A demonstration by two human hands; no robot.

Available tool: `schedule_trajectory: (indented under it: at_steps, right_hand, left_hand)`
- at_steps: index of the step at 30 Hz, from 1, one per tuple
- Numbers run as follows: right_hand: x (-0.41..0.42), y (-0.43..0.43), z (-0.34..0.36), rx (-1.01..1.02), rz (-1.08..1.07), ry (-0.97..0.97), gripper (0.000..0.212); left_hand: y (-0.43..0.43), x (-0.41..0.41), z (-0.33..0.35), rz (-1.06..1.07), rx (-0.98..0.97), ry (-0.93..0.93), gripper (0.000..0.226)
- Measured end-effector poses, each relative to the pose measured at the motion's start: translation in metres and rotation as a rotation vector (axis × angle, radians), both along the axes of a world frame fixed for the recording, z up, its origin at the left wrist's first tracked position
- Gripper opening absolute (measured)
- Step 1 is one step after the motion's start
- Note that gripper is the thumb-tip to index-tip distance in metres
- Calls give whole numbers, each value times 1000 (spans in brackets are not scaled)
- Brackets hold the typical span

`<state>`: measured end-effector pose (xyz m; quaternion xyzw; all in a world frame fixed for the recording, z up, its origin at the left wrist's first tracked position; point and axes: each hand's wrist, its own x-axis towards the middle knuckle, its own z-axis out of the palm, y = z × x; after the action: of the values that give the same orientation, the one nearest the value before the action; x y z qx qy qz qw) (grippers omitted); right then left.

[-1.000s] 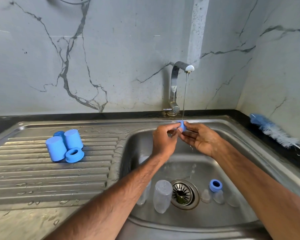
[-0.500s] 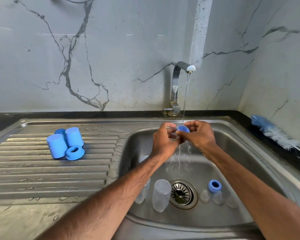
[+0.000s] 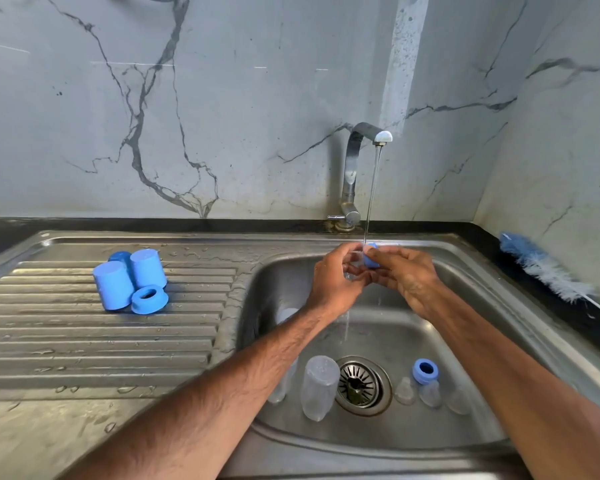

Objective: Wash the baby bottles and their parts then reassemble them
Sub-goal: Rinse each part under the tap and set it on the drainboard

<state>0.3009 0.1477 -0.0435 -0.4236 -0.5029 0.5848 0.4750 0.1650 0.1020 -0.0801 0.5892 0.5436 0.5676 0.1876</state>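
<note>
Both hands hold a small blue bottle ring (image 3: 371,259) under the thin stream from the tap (image 3: 355,174). My left hand (image 3: 333,282) pinches it from the left and my right hand (image 3: 407,275) from the right. Down in the sink basin (image 3: 471,341) a clear bottle (image 3: 317,388) stands upside down by the drain, and another bottle is partly hidden behind my left forearm. A second blue ring (image 3: 425,371) and clear teats (image 3: 430,393) lie right of the drain. Blue caps (image 3: 113,285) and a third blue ring (image 3: 149,299) sit on the drainboard.
The ribbed steel drainboard (image 3: 101,341) to the left is wet. A blue-and-white bottle brush (image 3: 548,268) lies on the dark counter at the right. Marble walls close in behind and to the right. The drain strainer (image 3: 359,384) sits mid-basin.
The hands have turned the blue ring under the stream, from face up to on its edge. Less water splashes off it than half a second ago.
</note>
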Motion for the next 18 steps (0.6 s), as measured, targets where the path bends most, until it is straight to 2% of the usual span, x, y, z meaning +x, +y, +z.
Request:
schedule_trajectory:
  at_steps: [3, 7, 13, 16, 18]
  right_hand:
    - [-6, -1, 1, 22, 14, -82, 41]
    - [-8, -2, 1, 43, 68, -97, 48]
    - [1, 4, 3, -21, 202, -61, 26]
    - [1, 8, 4, -98, 232, 32, 11]
    - [2, 11, 5, -122, 231, 99, 10]
  left_hand:
    - [-1, 2, 1, 11, 12, -1, 46]
    - [2, -1, 1, 25, -20, -71, 46]
    - [2, -6, 4, 6, -80, -103, 40]
    - [5, -10, 5, 0, -133, -142, 30]
    - [4, -11, 10, -8, -167, -163, 32]
